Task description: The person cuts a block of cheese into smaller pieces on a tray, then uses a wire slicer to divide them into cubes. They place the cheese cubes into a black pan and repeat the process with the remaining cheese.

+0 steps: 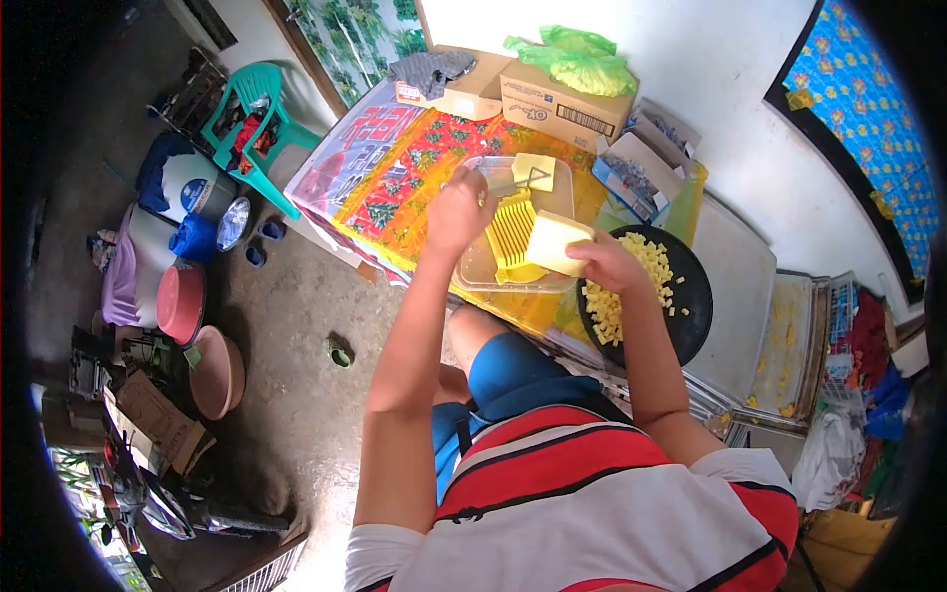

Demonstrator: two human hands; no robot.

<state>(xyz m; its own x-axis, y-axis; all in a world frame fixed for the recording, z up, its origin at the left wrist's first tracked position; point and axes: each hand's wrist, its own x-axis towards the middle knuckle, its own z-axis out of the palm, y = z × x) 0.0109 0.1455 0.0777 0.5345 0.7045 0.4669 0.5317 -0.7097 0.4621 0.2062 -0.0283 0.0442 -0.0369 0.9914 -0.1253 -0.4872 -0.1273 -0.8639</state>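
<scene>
My left hand [461, 212] is closed around a thin metal tool with a triangular end [538, 177], held above a clear plastic tub [473, 268]. A yellow ridged slicer [511, 235] sits tilted in the tub, just right of that hand. In my right hand [614, 264] is a pale yellow block [557, 243], gripped by its right end beside the slicer. Another pale yellow block [534, 170] lies at the far side of the tub. Under my right forearm, a round black pan [695, 321] holds many small yellow cubes [653, 260].
Cardboard boxes [564, 107] line the table's back, one topped by a green plastic bag [577, 59]. An open box [636, 178] stands behind the pan. Metal trays [735, 296] are at the right. A green chair [258, 94] and basins [215, 370] stand on the left floor.
</scene>
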